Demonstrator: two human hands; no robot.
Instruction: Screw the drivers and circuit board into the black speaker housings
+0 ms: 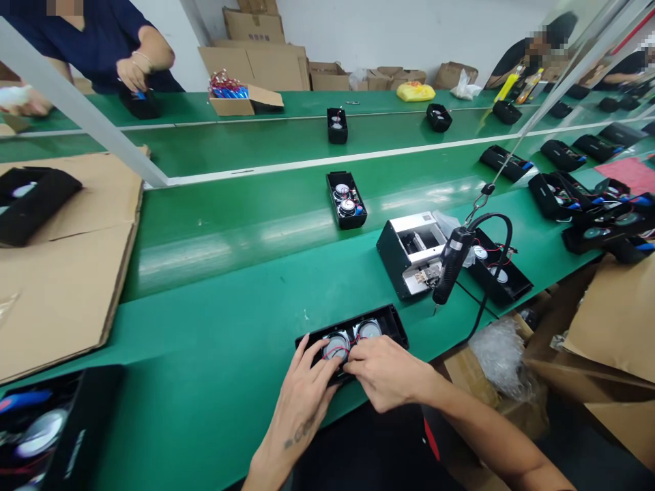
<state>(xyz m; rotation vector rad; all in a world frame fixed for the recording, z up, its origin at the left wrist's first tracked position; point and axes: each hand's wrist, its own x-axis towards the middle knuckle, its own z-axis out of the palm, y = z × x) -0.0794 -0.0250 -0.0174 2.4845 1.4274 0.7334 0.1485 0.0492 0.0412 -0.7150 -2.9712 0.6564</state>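
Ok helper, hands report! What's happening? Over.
Left hand spread on black case. Right hand curled near red wires. Hanging screwdriver off right, clear of both hands.

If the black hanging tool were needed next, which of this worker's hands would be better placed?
Probably the right hand: it is nearer the black hanging tool, though occupied at the black box. The left hand, also at the box, is farther left.
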